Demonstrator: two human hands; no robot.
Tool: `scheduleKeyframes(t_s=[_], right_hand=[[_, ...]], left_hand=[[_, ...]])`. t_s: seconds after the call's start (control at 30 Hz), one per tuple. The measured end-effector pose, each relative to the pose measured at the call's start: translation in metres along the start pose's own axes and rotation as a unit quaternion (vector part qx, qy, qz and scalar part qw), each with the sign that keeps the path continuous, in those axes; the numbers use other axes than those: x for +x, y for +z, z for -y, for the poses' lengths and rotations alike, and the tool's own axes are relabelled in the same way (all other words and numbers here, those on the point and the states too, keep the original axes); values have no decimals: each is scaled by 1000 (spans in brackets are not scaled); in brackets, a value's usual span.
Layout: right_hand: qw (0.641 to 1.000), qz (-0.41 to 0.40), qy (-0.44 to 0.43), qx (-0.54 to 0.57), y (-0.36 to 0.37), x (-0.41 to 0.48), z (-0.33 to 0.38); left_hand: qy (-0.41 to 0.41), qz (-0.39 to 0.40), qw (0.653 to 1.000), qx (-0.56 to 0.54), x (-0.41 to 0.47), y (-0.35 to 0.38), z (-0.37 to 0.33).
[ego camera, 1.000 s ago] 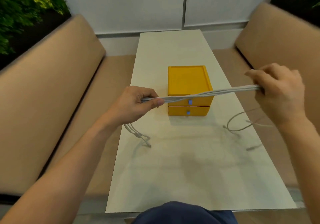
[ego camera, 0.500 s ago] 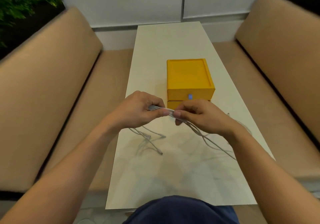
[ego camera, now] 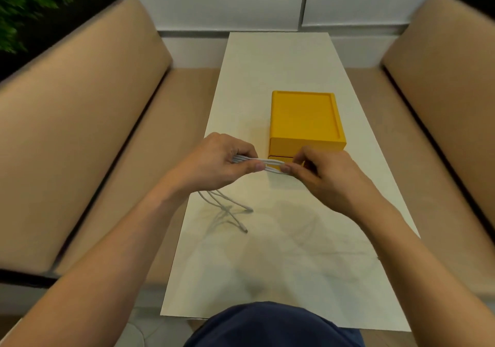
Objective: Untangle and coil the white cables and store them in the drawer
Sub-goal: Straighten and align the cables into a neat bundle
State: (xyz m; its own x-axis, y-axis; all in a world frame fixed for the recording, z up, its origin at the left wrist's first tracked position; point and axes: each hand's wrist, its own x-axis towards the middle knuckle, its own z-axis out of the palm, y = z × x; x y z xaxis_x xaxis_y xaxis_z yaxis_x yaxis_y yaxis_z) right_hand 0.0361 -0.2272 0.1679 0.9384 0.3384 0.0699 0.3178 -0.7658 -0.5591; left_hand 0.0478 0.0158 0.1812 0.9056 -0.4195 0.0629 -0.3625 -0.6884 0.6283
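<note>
You are partway through, by my reading. The white cables (ego camera: pixel 270 163) are gathered into a flat bundle of several side-by-side strands, so the untangling looks largely done and the folding or coiling has begun. It is not finished: loose tails (ego camera: pixel 227 207) drop from under your left grip (ego camera: pixel 222 163) and lie on the table (ego camera: pixel 267 65), with 2 connector ends resting there, apart from the bundle. Whether more slack hangs behind your right forearm I cannot tell. Nothing is stored yet. The yellow drawer unit (ego camera: pixel 305 121) stands just beyond your hands, and its upper drawer front (ego camera: pixel 308 144) sits flush and closed; the lower front is mostly hidden by your fingers. So what remains is taking in the tails, securing the coil, opening a drawer, placing the coil inside and shutting it.

Both forearms reach forward from the near edge of the table and angle inward, so the hands meet close together above the table, directly in front of the unit. Your left grip is curled around one end of the bundle, thumb pressed along its near side. Your right grip (ego camera: pixel 324 175) pinches the other end between thumb and bent fingers. The short stretch of strands between them runs nearly level and looks taut.
</note>
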Motion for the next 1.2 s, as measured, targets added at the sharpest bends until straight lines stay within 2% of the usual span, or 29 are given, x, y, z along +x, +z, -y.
scheduleKeyframes(t_s=[0.13, 0.3, 0.43, 0.6, 0.7, 0.93, 1.07, 1.2], right_hand=[[990, 77, 5, 115, -15, -4, -7], [980, 100, 46, 168, -18, 0, -8], [978, 133, 50, 149, -19, 0, -5], [939, 175, 105, 276, -16, -1, -1], [927, 192, 126, 298, -15, 0, -1], [957, 124, 118, 234, -22, 4, 4], [990, 48, 62, 115, -19, 5, 7], [992, 48, 54, 104, -21, 4, 12]], left_hand=[[-2, -2, 1000, -18, -5, -2, 1], [0, -2, 1000, -20, -6, -3, 1], [1, -1, 1000, -17, -7, -5, -1], [9, -5, 1000, -24, -7, -10, -2], [15, 8, 1000, -21, -6, -9, -2], [12, 13, 1000, -15, -1, -9, -3], [12, 8, 1000, -7, 0, -7, -4], [12, -1, 1000, -9, -1, -12, -1]])
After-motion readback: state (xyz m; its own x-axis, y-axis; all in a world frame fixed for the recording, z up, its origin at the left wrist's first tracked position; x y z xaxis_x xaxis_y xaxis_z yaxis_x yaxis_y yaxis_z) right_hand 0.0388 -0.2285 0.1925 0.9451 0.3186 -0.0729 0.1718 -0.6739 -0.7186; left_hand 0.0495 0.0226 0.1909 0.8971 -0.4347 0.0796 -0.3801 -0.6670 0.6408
